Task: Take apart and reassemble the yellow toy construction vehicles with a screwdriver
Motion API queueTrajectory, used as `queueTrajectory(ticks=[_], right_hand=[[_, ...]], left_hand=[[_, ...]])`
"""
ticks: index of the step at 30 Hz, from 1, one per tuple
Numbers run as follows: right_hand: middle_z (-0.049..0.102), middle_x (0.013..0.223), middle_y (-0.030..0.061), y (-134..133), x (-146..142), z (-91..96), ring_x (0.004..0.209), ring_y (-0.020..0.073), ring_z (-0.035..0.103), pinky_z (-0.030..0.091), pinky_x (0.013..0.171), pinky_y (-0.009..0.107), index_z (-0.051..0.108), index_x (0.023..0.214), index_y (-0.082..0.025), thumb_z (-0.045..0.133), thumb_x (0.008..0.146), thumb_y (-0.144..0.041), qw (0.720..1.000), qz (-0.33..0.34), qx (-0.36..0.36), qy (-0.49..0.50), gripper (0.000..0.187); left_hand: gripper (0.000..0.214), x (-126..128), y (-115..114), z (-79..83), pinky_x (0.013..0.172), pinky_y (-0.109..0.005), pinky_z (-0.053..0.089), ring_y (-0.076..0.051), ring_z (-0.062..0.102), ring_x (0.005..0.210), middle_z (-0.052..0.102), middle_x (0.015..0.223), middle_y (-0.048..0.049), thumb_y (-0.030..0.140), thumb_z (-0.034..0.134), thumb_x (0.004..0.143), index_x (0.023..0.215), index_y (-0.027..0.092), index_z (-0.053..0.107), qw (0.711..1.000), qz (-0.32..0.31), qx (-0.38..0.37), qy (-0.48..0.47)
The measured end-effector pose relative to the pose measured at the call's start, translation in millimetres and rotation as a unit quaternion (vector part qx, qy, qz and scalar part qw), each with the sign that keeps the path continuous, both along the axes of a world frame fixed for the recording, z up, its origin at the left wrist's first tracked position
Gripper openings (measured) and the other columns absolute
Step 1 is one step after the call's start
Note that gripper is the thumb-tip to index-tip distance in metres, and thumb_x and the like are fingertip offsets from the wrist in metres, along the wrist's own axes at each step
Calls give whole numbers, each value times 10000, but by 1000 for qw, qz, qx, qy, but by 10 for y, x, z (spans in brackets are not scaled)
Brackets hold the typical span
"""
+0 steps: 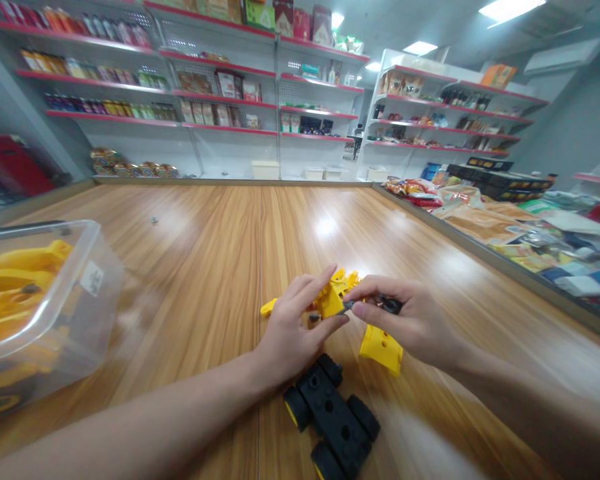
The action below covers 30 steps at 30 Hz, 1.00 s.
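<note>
My left hand (297, 320) is closed around a yellow toy part (329, 301), thumb below and fingers above. My right hand (403, 313) pinches a small screwdriver (391, 305) with a dark handle, its tip end meeting the yellow part near my left thumb. More yellow toy pieces (349, 279) lie just behind the hands, partly hidden. A curved yellow piece with holes (381, 349) rests on the table under my right hand. Nearer to me lies a black toy chassis (333, 413) with several black wheels.
At the left stands a clear plastic box (93, 320) holding yellow toy parts (23, 283). A tiny object (154, 220) lies farther back on the wooden table (205, 247). Packaged goods (485, 213) are heaped beyond the right edge. Stocked shelves (230, 100) line the back.
</note>
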State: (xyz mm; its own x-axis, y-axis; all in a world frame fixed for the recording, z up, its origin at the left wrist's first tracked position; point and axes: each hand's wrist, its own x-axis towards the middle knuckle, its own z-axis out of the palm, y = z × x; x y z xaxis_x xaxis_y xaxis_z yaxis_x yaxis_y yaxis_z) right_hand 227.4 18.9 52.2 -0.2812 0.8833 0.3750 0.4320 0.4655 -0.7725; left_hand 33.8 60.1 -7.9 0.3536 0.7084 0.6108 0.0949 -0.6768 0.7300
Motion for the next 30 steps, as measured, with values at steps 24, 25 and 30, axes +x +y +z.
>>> queueTrajectory(ticks=[24,25,30], right_hand=[[597,787,26,-19,27,-25,703,160,550,438,638,304,583,911,-212,550,926,-173,969,-12,203,-140,53],[600,792,30,-18,26,-29,708,164,555,446,642,308,588,918,-214,558,924,-173,968,-8,206,-141,51],[623,835,47,-12,76,-11,761,185,579,471,682,332,595,962,-215,603,897,-156,952,10,244,-182,88]], left_hand=[[234,-52,-88,89,862,-387,450,-227,525,977,523,1008,-78,218,562,909,1135,226,623,995,-38,67,64],[227,-53,-88,88,849,-383,450,-225,523,964,516,996,-75,222,563,908,1126,227,625,994,-35,70,71],[206,-48,-79,94,826,-375,445,-219,515,937,505,961,-66,222,558,908,1103,222,625,993,-27,81,83]])
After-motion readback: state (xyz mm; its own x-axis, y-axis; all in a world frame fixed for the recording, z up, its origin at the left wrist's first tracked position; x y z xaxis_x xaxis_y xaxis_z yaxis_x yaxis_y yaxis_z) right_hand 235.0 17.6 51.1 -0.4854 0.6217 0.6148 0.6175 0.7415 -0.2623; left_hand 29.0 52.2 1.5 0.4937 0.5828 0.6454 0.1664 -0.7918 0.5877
